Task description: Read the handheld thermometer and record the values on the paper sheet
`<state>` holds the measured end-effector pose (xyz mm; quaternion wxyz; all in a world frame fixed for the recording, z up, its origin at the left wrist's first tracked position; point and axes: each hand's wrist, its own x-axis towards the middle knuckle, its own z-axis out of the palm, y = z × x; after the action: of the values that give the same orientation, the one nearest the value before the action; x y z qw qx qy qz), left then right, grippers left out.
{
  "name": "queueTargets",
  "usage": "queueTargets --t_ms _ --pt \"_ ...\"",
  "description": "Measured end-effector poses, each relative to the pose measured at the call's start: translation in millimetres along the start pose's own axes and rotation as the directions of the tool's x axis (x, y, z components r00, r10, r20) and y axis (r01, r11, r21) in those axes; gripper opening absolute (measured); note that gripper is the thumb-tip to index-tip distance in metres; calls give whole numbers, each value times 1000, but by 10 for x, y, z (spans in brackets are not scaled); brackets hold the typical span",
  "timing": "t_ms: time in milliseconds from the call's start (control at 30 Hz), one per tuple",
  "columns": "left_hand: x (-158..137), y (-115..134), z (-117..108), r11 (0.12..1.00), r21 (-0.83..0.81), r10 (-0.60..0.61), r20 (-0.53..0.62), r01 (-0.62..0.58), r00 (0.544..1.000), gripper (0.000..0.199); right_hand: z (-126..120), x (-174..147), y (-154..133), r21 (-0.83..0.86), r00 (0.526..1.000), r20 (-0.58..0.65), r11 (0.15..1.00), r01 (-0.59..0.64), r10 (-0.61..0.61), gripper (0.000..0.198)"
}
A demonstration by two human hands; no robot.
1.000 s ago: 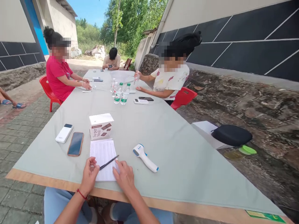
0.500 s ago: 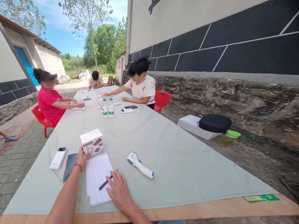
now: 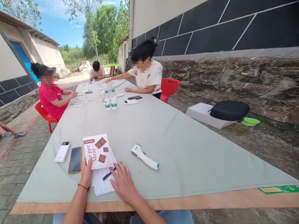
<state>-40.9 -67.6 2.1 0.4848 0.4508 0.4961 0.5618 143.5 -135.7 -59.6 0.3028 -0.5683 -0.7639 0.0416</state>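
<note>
In the head view, my left hand (image 3: 86, 173) grips the lower left edge of a white box (image 3: 102, 151) printed with brown squares and the word "Meal". The box is tilted so its printed front faces me, above sheets of paper (image 3: 104, 188). My right hand (image 3: 125, 184) lies flat with fingers spread, partly over the right edge of the sheets. Beside its fingertips, a black pen (image 3: 108, 175) rests on the paper. A white and blue infrared thermometer (image 3: 146, 158) is to the right of that hand.
A smartphone (image 3: 75, 160) and a white power bank (image 3: 63, 152) lie left of the box. Water bottles (image 3: 113, 100) stand farther up the covered table (image 3: 187, 149). Several people sit around it. A black case (image 3: 230, 110) rests on a white box (image 3: 202, 113) at the right.
My left hand has tipped the box so its printed front turns up toward me. My right hand stays flat by the pen. The camera view has shifted, and the co-worker in pink has drawn their hands back.
</note>
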Motion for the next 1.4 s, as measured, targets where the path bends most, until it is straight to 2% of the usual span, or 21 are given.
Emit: queueTargets --t_ms 133,233,300,367,467,533,600,667,700,767,800,867,933,1000,1067,1233,1400 --pt "-79 -209 -14 989 121 104 -112 -91 988 64 5 -22 19 13 1000 -6 1000 6 -6 47" --pt "-93 -273 -18 973 198 149 -138 -120 979 68 -87 -34 207 22 996 -91 1000 -3 5 45" --pt "-99 -292 -20 972 206 136 -128 -108 982 67 -203 -25 460 -12 976 -196 995 -100 95 44" --pt "-105 -298 -20 977 191 118 -121 -94 986 66 -337 -8 780 -82 930 -280 960 -269 236 45" --pt "-113 -293 -11 984 160 94 -115 -75 989 69 -511 8 1230 -215 871 -225 849 -482 438 47" --pt "-117 -284 -6 989 134 78 -103 -64 992 72 -592 18 1413 -256 853 -130 814 -521 505 43" --pt "-119 -275 -5 991 117 70 -74 -62 995 74 -648 47 1465 -238 851 -54 821 -518 522 31" --pt "-122 -266 -6 992 111 68 -39 -64 997 76 -693 107 1382 -129 825 3 818 -560 565 18" --pt "-123 -263 -8 991 112 70 -29 -66 997 77 -714 149 1294 -25 794 31 795 -606 607 15" --pt "-125 -259 -9 991 113 77 -26 -74 997 78 -756 248 1035 270 729 100 687 -675 677 19" --pt "-125 -258 -9 991 114 81 -30 -77 996 78 -777 301 874 446 721 115 613 -652 683 23" --pt "-125 -258 -9 990 117 83 -35 -79 996 79 -814 409 522 735 775 140 460 -499 617 30" --pt "-124 -259 -9 990 119 82 -39 -77 996 79 -833 515 185 869 848 166 332 -368 504 28" --pt "-123 -262 -11 990 113 86 -42 -81 995 79 -820 616 -86 910 879 182 264 -321 441 26" --pt "-123 -271 -15 992 92 90 -39 -87 995 79 -767 704 -266 914 887 193 252 -318 419 28" --pt "-117 -331 -30 997 20 80 -19 -80 997 84 -570 816 -445 866 840 260 270 -421 477 39" --pt "-103 -371 -42 997 -1 77 -24 -77 997 84 -546 828 -565 866 836 321 220 -450 445 43"
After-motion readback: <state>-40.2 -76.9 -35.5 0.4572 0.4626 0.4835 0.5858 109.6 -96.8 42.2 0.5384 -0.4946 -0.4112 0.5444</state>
